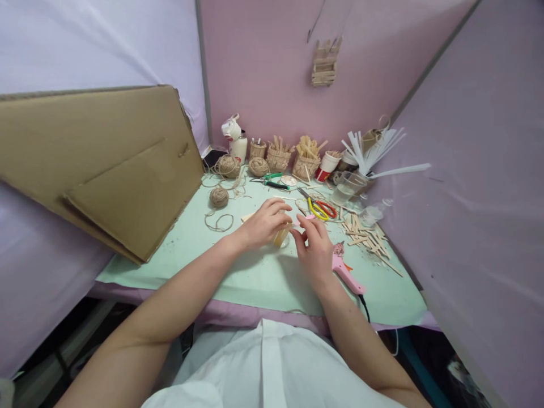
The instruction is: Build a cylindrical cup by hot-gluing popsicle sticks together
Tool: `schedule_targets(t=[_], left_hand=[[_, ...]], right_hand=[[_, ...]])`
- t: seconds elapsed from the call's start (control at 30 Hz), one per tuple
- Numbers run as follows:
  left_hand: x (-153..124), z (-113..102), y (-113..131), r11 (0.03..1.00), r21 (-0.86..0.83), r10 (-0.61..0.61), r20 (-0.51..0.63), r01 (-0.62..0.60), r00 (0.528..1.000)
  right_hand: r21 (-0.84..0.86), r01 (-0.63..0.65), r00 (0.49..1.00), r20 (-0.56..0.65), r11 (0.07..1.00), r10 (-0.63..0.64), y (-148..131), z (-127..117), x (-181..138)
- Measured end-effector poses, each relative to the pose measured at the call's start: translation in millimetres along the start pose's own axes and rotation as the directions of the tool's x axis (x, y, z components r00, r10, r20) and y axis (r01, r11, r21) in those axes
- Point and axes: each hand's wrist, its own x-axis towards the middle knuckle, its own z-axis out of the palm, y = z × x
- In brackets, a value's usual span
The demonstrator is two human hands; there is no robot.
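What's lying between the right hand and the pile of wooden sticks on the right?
In the head view, the pink glue gun lies between the right hand and the wooden sticks, close against the hand.

A small pale wooden stick piece (282,234) stands tilted on the green mat, between both hands.

A small pale wooden stick piece (282,234) looked matt, the pink plastic glue gun (345,271) smooth, the brown twine ball (219,196) rough, the mint-green table covering (255,277) matt.

Mint-green table (255,283), pink glue gun (345,272), seemingly tan sticks (369,237).
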Motion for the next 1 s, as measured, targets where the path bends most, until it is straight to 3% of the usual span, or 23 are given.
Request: schedule_targets(t=[0.17,0.3,0.4,0.6,0.73,1.0], left_hand=[[-7,-9,-9,0.969,-0.181,-0.178,-0.043,0.168,0.983],[-15,-7,-26,0.826,-0.361,-0.383,0.205,0.434,0.901],[-16,3,-35,0.707,-0.52,-0.354,0.328,0.48,0.876],[-7,16,-37,0.516,-0.674,-0.337,0.407,0.528,0.849],[-5,15,-31,0.5,-0.664,-0.382,0.407,0.556,0.829],[-2,9,-19,0.587,-0.584,-0.422,0.371,0.561,0.828]], right_hand=[[0.173,-0.155,0.987,-0.009,0.973,0.159,9,-1,-2],[0.301,-0.307,0.948,0.182,0.903,0.261,23,8,-5],[0.39,-0.417,0.899,0.308,0.821,0.311,29,16,-7],[0.494,-0.504,0.86,0.365,0.708,0.357,33,25,-7],[0.538,-0.512,0.858,0.348,0.67,0.377,31,26,-5],[0.564,-0.557,0.83,0.355,0.609,0.43,28,26,-2]])
